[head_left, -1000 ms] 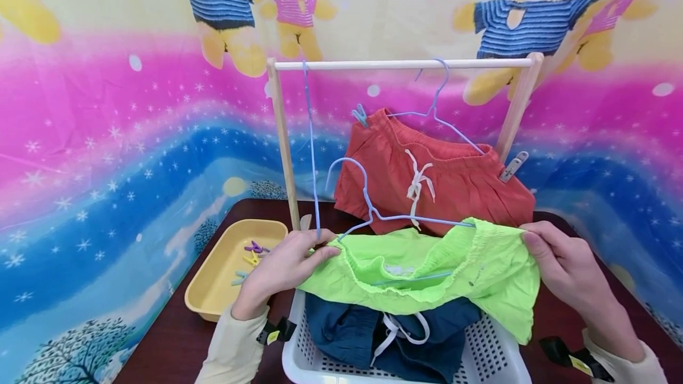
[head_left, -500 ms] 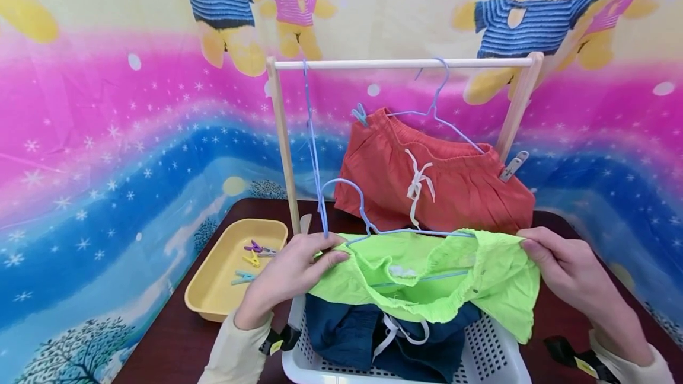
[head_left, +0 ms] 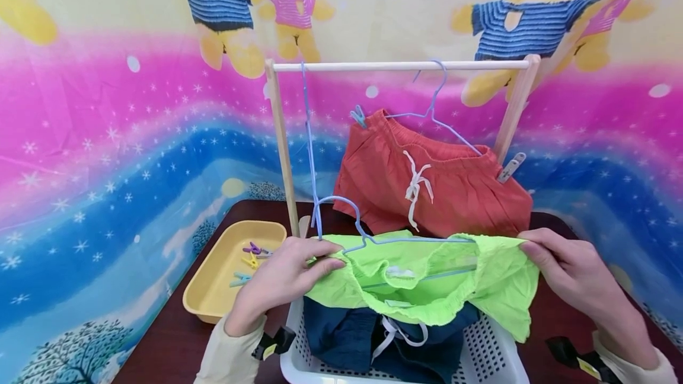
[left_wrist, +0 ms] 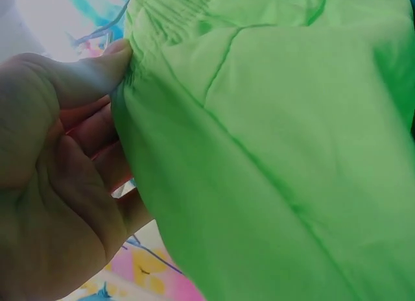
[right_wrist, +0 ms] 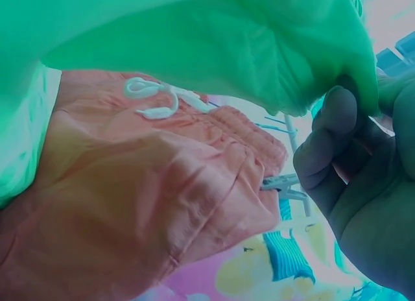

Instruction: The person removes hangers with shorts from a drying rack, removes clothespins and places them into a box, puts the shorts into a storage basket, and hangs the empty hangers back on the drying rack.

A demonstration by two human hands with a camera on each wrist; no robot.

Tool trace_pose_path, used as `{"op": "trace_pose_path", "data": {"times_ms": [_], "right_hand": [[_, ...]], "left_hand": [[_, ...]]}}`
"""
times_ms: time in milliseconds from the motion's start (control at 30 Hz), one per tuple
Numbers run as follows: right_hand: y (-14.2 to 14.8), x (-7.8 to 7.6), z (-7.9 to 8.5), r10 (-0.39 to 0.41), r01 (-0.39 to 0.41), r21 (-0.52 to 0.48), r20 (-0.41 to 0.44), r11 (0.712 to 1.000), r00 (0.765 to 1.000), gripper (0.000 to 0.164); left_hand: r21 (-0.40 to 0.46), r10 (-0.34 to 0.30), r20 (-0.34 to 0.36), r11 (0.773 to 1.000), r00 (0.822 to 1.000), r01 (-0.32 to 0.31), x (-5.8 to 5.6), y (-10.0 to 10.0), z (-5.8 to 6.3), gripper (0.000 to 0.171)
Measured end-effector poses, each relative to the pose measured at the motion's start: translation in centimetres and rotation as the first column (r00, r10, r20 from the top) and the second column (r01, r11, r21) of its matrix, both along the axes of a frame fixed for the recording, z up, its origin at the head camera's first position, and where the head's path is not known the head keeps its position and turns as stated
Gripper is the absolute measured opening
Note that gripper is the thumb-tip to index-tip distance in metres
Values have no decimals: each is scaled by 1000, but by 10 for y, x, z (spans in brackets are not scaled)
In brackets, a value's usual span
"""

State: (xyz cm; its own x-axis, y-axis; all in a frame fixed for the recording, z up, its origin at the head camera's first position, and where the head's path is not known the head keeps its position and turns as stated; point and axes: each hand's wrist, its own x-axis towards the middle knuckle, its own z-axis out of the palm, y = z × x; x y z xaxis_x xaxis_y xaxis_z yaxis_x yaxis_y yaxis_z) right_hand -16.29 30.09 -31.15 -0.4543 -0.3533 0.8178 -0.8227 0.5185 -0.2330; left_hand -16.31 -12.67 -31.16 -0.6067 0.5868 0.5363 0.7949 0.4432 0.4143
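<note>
Bright green shorts (head_left: 501, 277) are stretched between both hands, with a blue wire hanger (head_left: 358, 218) set inside their waistband. My left hand (head_left: 288, 271) pinches the left end of the waistband between thumb and fingers; the left wrist view shows the thumb on the green cloth (left_wrist: 272, 139). At the other end, my right hand (head_left: 568, 265) pinches the right corner of the waistband, seen also in the right wrist view with the fingers (right_wrist: 337, 113) at the cloth's edge. Below the green shorts, dark blue shorts (head_left: 341, 330) with a white drawstring lie in a white basket (head_left: 493, 354).
Red shorts (head_left: 448, 188) hang by two clothespins from a hanger on a wooden rack (head_left: 395, 66). More blue hangers (head_left: 309, 135) hang at the rack's left. A yellow basin (head_left: 213, 277) with several clothespins (head_left: 251, 261) stands left on the dark table (head_left: 160, 348).
The hanger's hook has sunk lower and shifted a little left as the hanger settled into the green waistband. Both hands keep their pinch and have moved only slightly.
</note>
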Motion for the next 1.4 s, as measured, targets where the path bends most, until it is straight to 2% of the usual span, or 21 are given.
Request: {"op": "trace_pose_path", "data": {"times_ms": [200, 300, 533, 633, 767, 833, 900, 1000, 1067, 1133, 1200, 1300, 1400], "right_hand": [[11, -2, -3, -72, 72, 44, -4, 996, 997, 14], [15, -3, -2, -137, 137, 73, -12, 988, 991, 17], [25, -5, 1, -269, 269, 69, 0, 961, 963, 16], [28, -6, 2, -300, 296, 86, 33, 951, 953, 15], [30, -9, 2, -347, 325, 162, 139, 932, 927, 13], [30, -11, 0, -349, 305, 218, 205, 927, 915, 13], [30, -13, -2, -323, 252, 269, 265, 930, 909, 14], [29, -14, -5, -235, 115, 328, 352, 938, 906, 19], [28, -15, -6, -182, 29, 348, 415, 937, 891, 21], [27, -14, -6, -161, -16, 361, 455, 933, 876, 24], [26, -11, -5, -177, -5, 367, 461, 930, 870, 24], [26, -7, -3, -217, 69, 363, 384, 929, 897, 26], [26, -2, 1, -211, 101, 322, 327, 941, 921, 28]], "left_hand": [[5, -19, -19, 1000, 1000, 19, 2, -9, 2, 7], [6, -1, -19, 1000, 1000, 1, 4, -15, 5, 9], [16, 55, 2, 998, 998, -55, 6, -27, 8, 11], [17, 79, 10, 997, 997, -80, 8, -31, 11, 12], [23, 93, 14, 995, 996, -94, 12, -35, 13, 15], [20, 102, 16, 995, 995, -102, 13, -35, 14, 15], [10, 108, 23, 994, 994, -108, 15, -33, 14, 13], [-3, 92, 37, 996, 995, -92, 15, -28, 13, 8], [-12, 67, 44, 998, 997, -67, 14, -24, 12, 7], [-15, 45, 53, 999, 998, -44, 12, -20, 11, 7], [-21, 39, 53, 999, 998, -38, 11, -17, 10, 7], [-25, 46, 65, 999, 997, -44, 10, -14, 8, 7], [-32, 45, 64, 999, 997, -43, 8, -11, 6, 7]]}}
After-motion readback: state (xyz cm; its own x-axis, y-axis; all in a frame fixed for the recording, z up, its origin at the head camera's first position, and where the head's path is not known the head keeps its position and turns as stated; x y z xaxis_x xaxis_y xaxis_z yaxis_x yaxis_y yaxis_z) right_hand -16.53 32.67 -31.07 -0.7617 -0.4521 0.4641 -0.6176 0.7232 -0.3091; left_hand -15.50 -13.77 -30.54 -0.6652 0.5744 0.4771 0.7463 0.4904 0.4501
